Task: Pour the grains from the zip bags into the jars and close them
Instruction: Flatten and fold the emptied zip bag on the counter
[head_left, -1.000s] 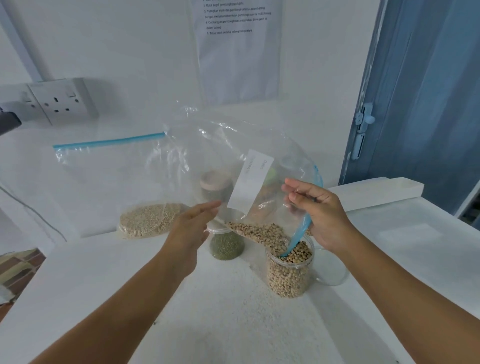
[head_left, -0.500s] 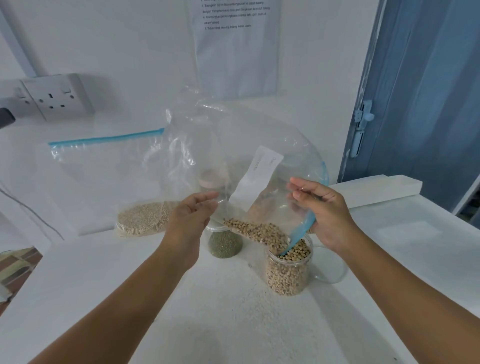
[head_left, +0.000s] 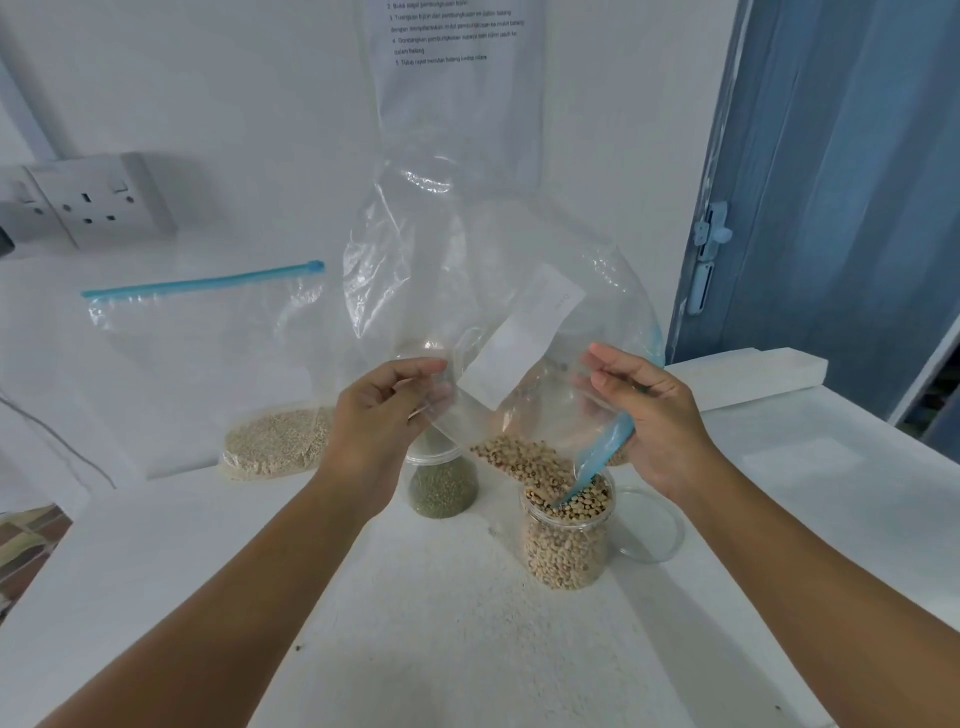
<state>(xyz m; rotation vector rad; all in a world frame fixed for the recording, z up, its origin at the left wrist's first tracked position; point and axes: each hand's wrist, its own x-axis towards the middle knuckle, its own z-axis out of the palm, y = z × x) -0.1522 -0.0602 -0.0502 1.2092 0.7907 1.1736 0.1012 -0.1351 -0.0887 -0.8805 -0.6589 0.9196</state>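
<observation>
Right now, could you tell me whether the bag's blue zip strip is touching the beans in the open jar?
Touching. The head view shows the blue zip strip dipping into the jar, its tip resting on the beans at the top.

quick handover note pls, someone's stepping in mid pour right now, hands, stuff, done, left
Left hand pinches the clear zip bag on one side; right hand grips its blue zip edge, mouth tipped into the open bean jar.
Bean jar is nearly full; a few beans remain in the bag. Its lid lies just right of it.
Green-grain jar behind is lidded.
Second bag of pale grain leans on the wall, still full.
Left: finish the pour, lid the jar, then the second bag.
</observation>
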